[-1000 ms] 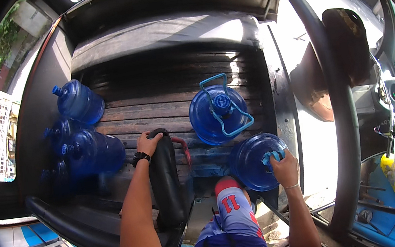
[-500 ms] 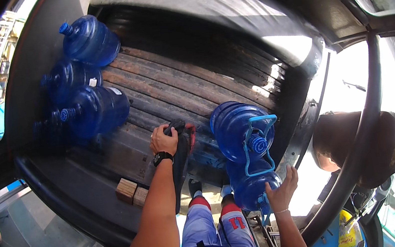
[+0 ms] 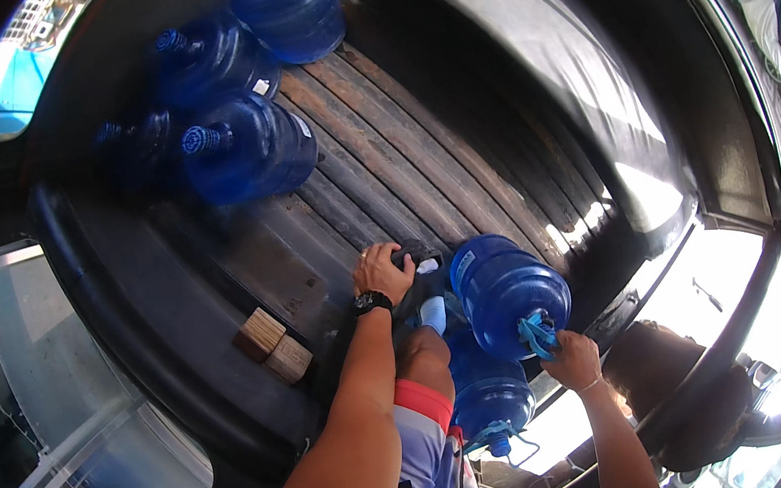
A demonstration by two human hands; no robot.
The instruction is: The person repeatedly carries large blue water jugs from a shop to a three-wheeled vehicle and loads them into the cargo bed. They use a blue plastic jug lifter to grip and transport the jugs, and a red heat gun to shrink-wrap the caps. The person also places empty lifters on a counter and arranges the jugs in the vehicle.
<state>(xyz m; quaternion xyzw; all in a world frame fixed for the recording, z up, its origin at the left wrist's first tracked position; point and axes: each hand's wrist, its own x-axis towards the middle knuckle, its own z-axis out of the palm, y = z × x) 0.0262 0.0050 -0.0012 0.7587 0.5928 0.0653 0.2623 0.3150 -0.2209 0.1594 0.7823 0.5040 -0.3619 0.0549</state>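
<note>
Grip of right hand, spread earlier, clenched on jug handle, left hand on black pad, hold unclear

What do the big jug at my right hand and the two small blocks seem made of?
The jug looks like plastic, glossy and translucent blue, with moulded ribs and highlights. The blocks are probably bare wood, matt and pale brown, with grain-like lines.

A worn slatted floor spans the dark interior, beside a long grey padded seat. Sunlight brightens the seat's near end and patches of slats. A black rail curves along the left; daylight glares through the right-hand opening.
</note>
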